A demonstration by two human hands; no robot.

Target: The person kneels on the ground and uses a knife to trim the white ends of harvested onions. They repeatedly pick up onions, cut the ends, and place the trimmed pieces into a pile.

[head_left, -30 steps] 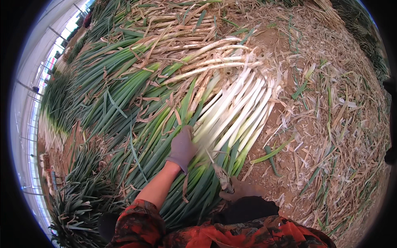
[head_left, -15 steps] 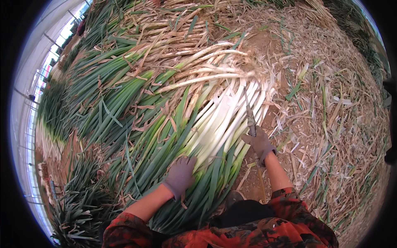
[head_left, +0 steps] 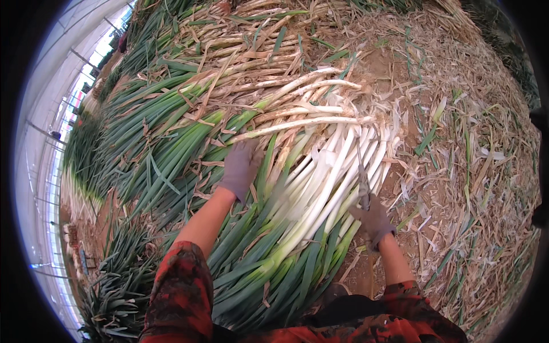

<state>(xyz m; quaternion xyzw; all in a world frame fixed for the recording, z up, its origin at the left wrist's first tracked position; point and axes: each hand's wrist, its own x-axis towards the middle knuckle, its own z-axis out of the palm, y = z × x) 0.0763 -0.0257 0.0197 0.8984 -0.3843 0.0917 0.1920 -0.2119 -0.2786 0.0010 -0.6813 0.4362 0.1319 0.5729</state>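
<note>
Straw-littered soil [head_left: 457, 171] and a greenhouse wall [head_left: 51, 148] surround.

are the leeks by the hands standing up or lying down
Lying down: the leeks lie flat in a pile, white ends toward the straw.

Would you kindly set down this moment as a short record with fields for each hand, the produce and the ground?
Left hand: left hand in a grey glove, palm down on the cleaned leeks, near where green leaves meet white stalks.
Right hand: right hand in a grey glove, closed on a thin knife pointing up along the white stalks.
Produce: cleaned leeks lie side by side, white ends up and right; untrimmed leeks are piled behind.
Ground: bare soil strewn with dry trimmings.
Clothing: red patterned sleeves.
</note>
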